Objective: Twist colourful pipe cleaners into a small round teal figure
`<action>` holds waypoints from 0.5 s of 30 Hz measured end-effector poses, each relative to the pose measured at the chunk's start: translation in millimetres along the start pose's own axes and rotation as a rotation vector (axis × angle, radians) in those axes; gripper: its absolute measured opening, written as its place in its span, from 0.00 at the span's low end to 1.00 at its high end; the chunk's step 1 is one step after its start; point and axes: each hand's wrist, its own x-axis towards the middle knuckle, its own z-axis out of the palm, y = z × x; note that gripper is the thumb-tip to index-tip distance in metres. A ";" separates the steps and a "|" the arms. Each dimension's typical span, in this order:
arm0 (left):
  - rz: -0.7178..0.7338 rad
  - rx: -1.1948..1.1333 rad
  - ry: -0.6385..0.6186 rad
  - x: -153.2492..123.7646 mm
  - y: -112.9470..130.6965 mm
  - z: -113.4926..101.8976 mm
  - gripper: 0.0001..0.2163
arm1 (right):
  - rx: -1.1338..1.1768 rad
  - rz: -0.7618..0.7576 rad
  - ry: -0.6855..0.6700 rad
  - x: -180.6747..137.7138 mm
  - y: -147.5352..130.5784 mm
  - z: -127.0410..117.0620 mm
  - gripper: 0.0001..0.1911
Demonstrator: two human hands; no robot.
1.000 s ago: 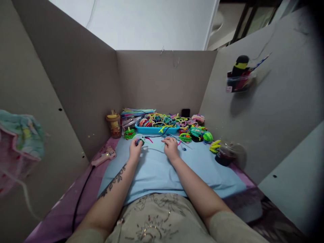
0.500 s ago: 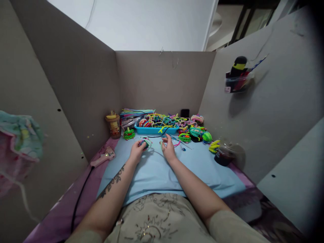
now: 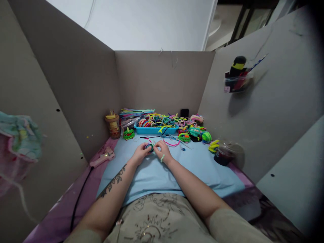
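My left hand (image 3: 139,156) and my right hand (image 3: 162,151) meet over the light blue cloth (image 3: 162,172). Together they pinch a small round pipe-cleaner piece (image 3: 150,147), blue and green. A pale green pipe-cleaner end (image 3: 162,158) sticks out below my right hand. Both hands have their fingers closed on the piece. A loose pink pipe cleaner (image 3: 171,144) lies just beyond my right hand.
At the back stand a blue tray (image 3: 155,130) piled with coloured pipe cleaners, finished fuzzy figures (image 3: 194,133), a green one (image 3: 129,134) and a small jar (image 3: 113,125). A pink glue gun (image 3: 103,157) with black cord lies left, a dark cup (image 3: 224,156) right. Cardboard walls enclose the desk.
My left hand brought the round piece back toward me. My right hand left the cloth near the pink pipe cleaner and joined the left on the piece.
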 end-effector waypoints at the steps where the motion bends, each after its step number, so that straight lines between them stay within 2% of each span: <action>1: -0.003 -0.004 -0.004 -0.4 0.4 0.4 0.19 | 0.001 0.007 0.004 0.0 0.2 0.3 0.06; 6: -0.009 -0.017 -0.043 -1.3 0.2 1.0 0.18 | 0.041 0.038 -0.006 -0.1 -0.4 0.4 0.06; 11: -0.028 0.007 -0.099 -2.4 -0.7 1.3 0.18 | 0.129 0.122 0.009 -0.8 1.6 0.0 0.02; 15: -0.029 0.012 -0.127 -4.3 1.7 1.6 0.19 | 0.180 0.137 0.024 0.1 4.1 -0.8 0.07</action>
